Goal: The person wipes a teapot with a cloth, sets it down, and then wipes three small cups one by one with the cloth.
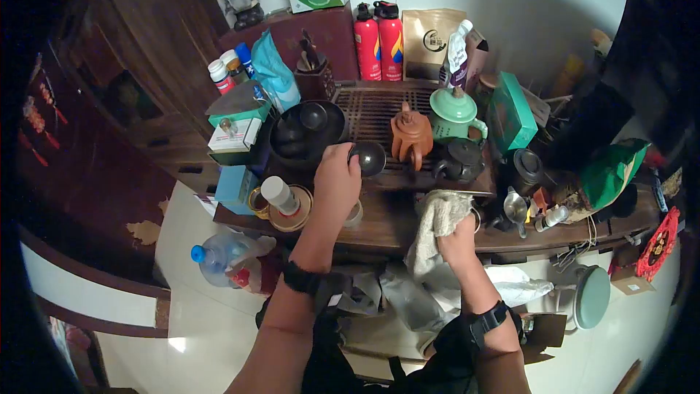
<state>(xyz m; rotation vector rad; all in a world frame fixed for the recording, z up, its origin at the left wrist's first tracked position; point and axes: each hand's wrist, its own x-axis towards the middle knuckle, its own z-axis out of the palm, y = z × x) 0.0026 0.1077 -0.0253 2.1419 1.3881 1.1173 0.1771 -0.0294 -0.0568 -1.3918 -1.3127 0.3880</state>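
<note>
My left hand [337,181] pinches the rim of a small black cup [370,159] above the front of the slatted tea tray [364,106]. Just left of it, a large black bowl [310,152] contains more dark cups. A greyish-white cloth [437,228] hangs from my right hand [458,241] at the table's front edge; the fingers are closed on it and partly hidden. On the tray, a reddish-brown clay teapot [412,133] stands beyond the cup. Beside it are a black teapot [464,159] and a light green lidded pot [453,109].
Left of the bowl stand boxes [235,135] and a white-capped jar [280,195]. Two red extinguisher-like cans [379,42] are at the back. A metal strainer [515,208] and a green bag [616,175] lie right. Below are a large plastic bottle [222,257] and a green stool [591,296].
</note>
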